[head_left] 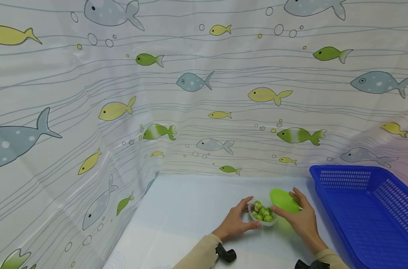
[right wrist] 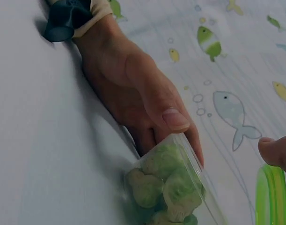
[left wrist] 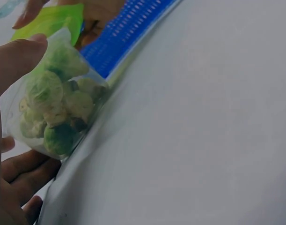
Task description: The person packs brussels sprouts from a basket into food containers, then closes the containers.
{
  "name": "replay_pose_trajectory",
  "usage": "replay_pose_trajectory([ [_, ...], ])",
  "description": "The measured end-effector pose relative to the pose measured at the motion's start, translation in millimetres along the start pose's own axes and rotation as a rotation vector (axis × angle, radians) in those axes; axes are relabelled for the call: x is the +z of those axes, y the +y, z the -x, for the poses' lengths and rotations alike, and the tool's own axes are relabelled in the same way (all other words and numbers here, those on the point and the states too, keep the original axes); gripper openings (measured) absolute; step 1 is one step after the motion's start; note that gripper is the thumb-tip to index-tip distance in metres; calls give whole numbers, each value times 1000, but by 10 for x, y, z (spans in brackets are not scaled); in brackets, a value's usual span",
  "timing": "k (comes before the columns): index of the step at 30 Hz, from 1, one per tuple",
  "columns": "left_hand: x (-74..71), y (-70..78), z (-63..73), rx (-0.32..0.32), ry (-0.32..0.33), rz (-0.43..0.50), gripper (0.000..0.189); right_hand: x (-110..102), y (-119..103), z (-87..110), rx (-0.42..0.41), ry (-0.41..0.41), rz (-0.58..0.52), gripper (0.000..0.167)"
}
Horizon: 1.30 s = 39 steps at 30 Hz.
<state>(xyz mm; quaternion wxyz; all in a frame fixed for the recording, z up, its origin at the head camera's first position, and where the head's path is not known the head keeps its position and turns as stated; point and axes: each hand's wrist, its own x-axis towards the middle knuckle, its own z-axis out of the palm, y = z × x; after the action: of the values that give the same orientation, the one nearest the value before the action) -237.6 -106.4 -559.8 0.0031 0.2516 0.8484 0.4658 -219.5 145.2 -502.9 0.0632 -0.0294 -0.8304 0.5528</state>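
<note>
A small clear plastic container (head_left: 270, 223) stands on the white table, filled with several Brussels sprouts (head_left: 262, 213). My left hand (head_left: 235, 221) grips it from the left, thumb at the near side and fingers round the far side; the left wrist view shows the sprouts (left wrist: 58, 103) through its wall. Just right of the container, my right hand (head_left: 303, 220) holds a bright green lid (head_left: 284, 200) tilted up off the table, pinched between thumb and fingers. In the right wrist view the lid (right wrist: 271, 197) shows edge-on below the right thumb, apart from the container (right wrist: 180, 173).
A large blue plastic basket (head_left: 345, 228) with latticed walls stands at the right, close to my right forearm. Behind and left of the white table (head_left: 183, 198) hangs a fish-patterned sheet (head_left: 197, 127). Dark wrist cameras are strapped over both beige sleeves (head_left: 200, 254).
</note>
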Motion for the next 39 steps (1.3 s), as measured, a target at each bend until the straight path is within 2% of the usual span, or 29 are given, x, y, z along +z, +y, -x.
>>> replay_pose_trajectory([
  [7, -4, -20, -2, -2, 5, 0, 93, 179, -49, -30, -131, -46, 111, 121],
  [17, 6, 9, 2, -14, 4, 24, 93, 387, -61, -56, -141, -107, 210, 124],
  [27, 5, -20, 1, 65, 19, 31, 93, 501, -74, -72, -192, -136, 247, 119],
  [39, 4, -41, -12, 161, 45, -30, 87, 431, -107, -50, -267, -167, 344, 119],
])
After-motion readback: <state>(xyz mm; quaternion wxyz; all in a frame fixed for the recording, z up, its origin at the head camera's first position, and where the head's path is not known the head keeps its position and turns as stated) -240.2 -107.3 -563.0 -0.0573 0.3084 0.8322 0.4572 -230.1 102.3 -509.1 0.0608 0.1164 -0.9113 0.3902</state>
